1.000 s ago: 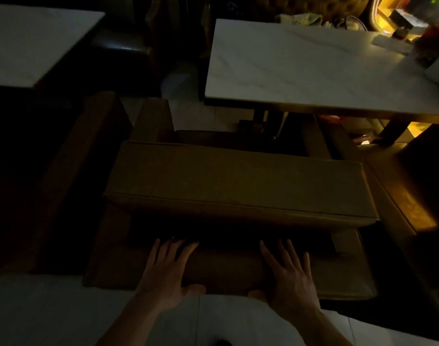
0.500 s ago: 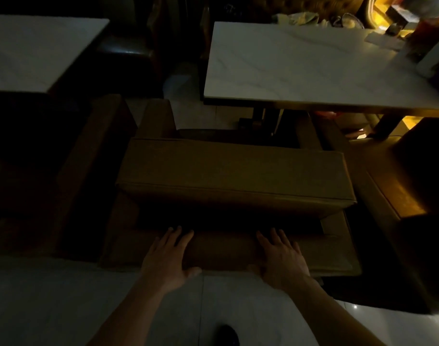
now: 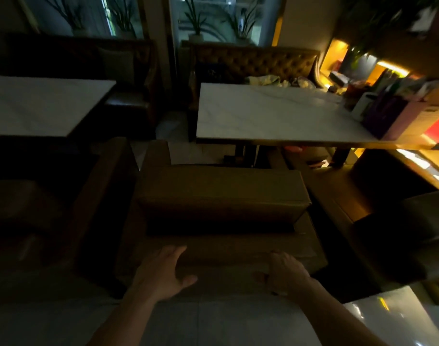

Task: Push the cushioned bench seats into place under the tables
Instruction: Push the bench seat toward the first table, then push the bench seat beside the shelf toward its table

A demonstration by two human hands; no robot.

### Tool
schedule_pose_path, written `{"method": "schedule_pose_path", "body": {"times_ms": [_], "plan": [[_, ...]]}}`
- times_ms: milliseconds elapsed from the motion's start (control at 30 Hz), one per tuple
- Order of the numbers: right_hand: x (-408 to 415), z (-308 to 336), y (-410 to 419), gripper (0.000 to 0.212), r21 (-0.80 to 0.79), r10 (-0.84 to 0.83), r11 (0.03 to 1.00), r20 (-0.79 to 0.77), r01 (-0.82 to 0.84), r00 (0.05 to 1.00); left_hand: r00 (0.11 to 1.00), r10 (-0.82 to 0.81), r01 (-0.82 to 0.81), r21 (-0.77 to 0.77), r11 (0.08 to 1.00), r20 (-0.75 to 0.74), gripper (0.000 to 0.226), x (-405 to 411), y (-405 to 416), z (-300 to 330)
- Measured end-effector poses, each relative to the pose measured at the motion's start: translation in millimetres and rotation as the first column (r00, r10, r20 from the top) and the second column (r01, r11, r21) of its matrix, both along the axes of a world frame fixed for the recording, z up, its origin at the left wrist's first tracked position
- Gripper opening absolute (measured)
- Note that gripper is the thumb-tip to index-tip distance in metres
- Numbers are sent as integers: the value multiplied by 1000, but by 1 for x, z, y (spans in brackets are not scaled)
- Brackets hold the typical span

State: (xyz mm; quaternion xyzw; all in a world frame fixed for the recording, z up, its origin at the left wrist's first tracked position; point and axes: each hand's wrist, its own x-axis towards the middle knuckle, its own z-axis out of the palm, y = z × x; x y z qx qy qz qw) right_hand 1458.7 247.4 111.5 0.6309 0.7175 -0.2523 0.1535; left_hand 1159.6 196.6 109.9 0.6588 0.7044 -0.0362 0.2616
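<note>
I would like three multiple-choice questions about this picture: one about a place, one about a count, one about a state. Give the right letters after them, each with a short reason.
1. Where does the bench seat stand?
A. on the right table
B. on the floor in front of the right table
C. against the windows

2. How many white tabletops show?
A. one
B. two
C. four

3. How are the left hand and right hand?
A. flat on the near edge of the bench seat
B. raised in the air
C. holding a cup

Answers: 1 B, the bench seat is below and nearer than the tabletop. 2 B, the right table and the left table. 3 A, both palms lie on the cushion.
</note>
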Motion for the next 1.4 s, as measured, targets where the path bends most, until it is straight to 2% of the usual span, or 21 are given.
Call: {"method": "schedule_pose_path", "body": {"times_ms": [67,267,533,733,900,1033,1133,1400], "plan": [[1,22,-17,55,46,-8,999,8,7,1000,1000,-5,5,-3,1000,-1,97,2,-14,19],[12,82,-61,55,135,1,991,1,-1,1000,998,-64,64,18,998,13,100,18,-40,73],[49,128,-100,72,241,26,970,-22,-20,999,979,-187,190,34,981,-86,110,61,-61,119],[89,147,-112,94,316,-12,949,80,-14,997,967,-212,219,35,975,-144,112,111,-57,137],[159,161,-124,126,402,-32,916,76,-2,997,955,-237,259,109,960,-176,111,184,-52,149],[241,156,-131,109,483,-86,874,45,54,995,942,-266,310,227,923,-203,121,258,-51,148],[302,161,-144,105,521,-131,848,40,91,991,939,-274,331,330,884,-209,117,317,-52,148],[433,144,-174,106,540,-250,813,-14,218,968,920,-327,390,422,819,-215,116,464,-65,143]]}}
